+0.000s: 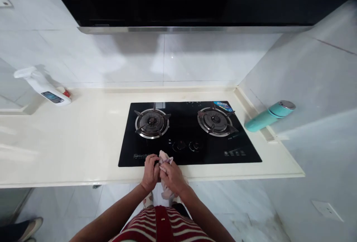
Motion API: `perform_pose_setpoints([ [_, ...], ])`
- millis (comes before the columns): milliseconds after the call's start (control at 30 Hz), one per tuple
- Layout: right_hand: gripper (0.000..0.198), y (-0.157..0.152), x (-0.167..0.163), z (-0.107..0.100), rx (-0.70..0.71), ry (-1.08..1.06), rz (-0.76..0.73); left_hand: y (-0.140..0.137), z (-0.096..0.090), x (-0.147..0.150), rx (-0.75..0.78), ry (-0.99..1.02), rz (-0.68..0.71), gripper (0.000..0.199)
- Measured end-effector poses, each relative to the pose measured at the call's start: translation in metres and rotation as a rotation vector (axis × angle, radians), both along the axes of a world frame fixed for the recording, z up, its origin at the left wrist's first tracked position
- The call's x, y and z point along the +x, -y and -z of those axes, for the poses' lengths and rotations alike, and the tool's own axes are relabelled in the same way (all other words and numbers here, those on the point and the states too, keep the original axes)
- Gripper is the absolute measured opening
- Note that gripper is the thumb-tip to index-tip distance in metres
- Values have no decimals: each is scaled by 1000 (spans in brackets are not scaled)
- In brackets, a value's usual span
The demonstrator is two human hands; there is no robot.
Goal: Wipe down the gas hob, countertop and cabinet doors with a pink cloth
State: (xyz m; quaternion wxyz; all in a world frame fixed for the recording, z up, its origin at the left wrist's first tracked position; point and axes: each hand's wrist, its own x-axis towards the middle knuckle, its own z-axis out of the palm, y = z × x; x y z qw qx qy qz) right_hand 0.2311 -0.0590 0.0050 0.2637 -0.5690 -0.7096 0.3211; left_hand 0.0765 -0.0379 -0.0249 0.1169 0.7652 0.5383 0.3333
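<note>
Pinkish cloth [165, 158] is bunched up between our left hand [151, 172] and right hand [173, 177], both pinching it, right at the front edge of our gas hob [184, 123]. We count two burners [152, 121], two knobs [179, 145], one white spray bottle [44, 86] off left, one turquoise flask [267, 117] right.

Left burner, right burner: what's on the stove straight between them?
Bare black stove glass, in the head view; the two knobs sit nearer the front edge.
</note>
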Motion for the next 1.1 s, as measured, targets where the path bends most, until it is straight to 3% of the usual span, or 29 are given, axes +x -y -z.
perform_pose_setpoints([
  [67,28,9,4,-2,-34,-178,50,-4,-3,-23,3,21,9,20],
  [200,75,4,38,-28,-14,-369,343,-18,-7,-92,18,6,-75,16],
  [267,85,-17,51,-42,-14,-251,427,-24,-5,-126,26,-24,-128,15],
  [367,75,-57,54,-53,-138,215,417,-27,0,-156,31,-61,-158,14],
  [433,66,-76,49,-52,-199,444,409,-27,3,-161,23,-89,-167,15],
  [500,63,-82,43,-48,-193,517,403,-25,4,-159,-2,-136,-185,16],
  [733,54,-40,28,-22,-40,600,478,-24,1,-156,-79,-194,-197,16],
  [967,46,13,34,-2,-184,348,510,-25,1,-157,-103,-191,-187,17],
  [1100,43,33,55,-10,-229,-84,550,-25,4,-157,-104,-187,-185,17],
])
